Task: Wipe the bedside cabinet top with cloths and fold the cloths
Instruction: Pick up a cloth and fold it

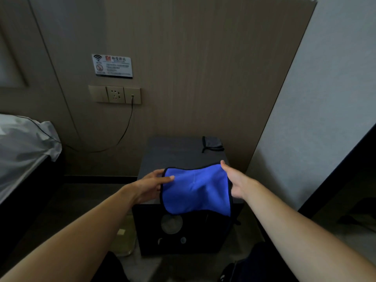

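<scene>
The blue cloth (196, 190) with a dark edge hangs in the air between the 2 hands, above the front part of the bedside cabinet (173, 153). The left hand (151, 185) holds its left side, thumb on top of the fabric and fingers behind it. The right hand (237, 183) grips the right side, thumb pointing up — its fingers are hidden behind the cloth. A grey cloth (212, 143) lies folded at the back right corner of the cabinet top. On the wall are a socket panel (115, 94) and a sign (112, 65); a bed (24, 143) stands at the left.
</scene>
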The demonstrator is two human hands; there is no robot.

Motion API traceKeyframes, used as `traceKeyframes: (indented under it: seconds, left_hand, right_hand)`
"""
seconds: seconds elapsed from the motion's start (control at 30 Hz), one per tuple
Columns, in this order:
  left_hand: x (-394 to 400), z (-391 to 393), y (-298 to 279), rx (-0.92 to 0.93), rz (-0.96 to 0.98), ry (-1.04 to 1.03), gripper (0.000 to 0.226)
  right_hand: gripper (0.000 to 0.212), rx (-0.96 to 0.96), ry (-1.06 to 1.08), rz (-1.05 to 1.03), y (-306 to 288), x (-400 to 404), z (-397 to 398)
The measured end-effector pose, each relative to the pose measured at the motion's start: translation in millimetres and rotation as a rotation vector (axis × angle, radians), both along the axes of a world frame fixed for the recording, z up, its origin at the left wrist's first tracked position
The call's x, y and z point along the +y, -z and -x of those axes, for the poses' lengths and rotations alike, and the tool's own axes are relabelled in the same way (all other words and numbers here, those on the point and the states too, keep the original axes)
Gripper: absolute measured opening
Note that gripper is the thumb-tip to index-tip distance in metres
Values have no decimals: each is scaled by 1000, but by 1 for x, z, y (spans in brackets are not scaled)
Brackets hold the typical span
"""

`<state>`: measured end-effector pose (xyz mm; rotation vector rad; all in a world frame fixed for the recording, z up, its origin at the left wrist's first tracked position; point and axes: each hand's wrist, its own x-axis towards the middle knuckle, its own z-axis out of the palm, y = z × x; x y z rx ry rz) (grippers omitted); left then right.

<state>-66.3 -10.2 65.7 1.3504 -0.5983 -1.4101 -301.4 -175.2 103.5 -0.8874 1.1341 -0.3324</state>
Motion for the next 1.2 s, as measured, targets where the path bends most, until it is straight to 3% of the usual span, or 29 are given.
traceKeyframes:
  seconds: [0.07, 0.13, 0.2, 0.3, 0.43, 0.5, 0.63, 0.73, 0.9, 1.0, 1.1, 1.2]
  left_hand:
    - [3, -3, -2, -19, 17, -48, 73]
    - [5, -6, -5, -44, 47, -30, 80]
    - [6, -7, -5, -203, 59, -23, 71]
    - [8, -11, -3, -513, 106, -12, 50]
    - [6, -20, 3, -740, 125, 19, 35]
    - [2, -21, 6, -802, 114, 17, 28]
    - [-7, -17, 7, -1155, 84, 13, 9]
    - [-17, -10, 7, -1170, 93, -80, 5]
    - [-27, 19, -14, -858, 239, -196, 16]
    - [-31, 33, -25, -996, 316, -166, 18]
    - [-37, 42, -34, -1134, 450, -55, 24]
    - [-42, 41, -42, -1219, 487, 39, 38]
  right_hand:
    - [52, -65, -35, 5, -5, -1, 2]
    - [71, -85, -61, 60, -6, -3, 4]
    - [90, -97, -48, 141, -7, -5, 6]
    - [93, -155, -83, 225, -5, -9, 10]
    - [77, -10, -191, 499, -6, -4, 17]
    - [59, 144, -207, 697, -3, -2, 18]
    - [27, 384, -254, 941, 4, -7, 22]
    - [22, 540, -430, 990, 6, -9, 22]
    - [18, 693, -576, 944, 12, -7, 11]
    - [34, 618, -655, 866, 7, 0, 0]
    - [58, 381, -702, 813, 1, 12, -14]
    - [59, 126, -724, 701, -3, 22, -21]
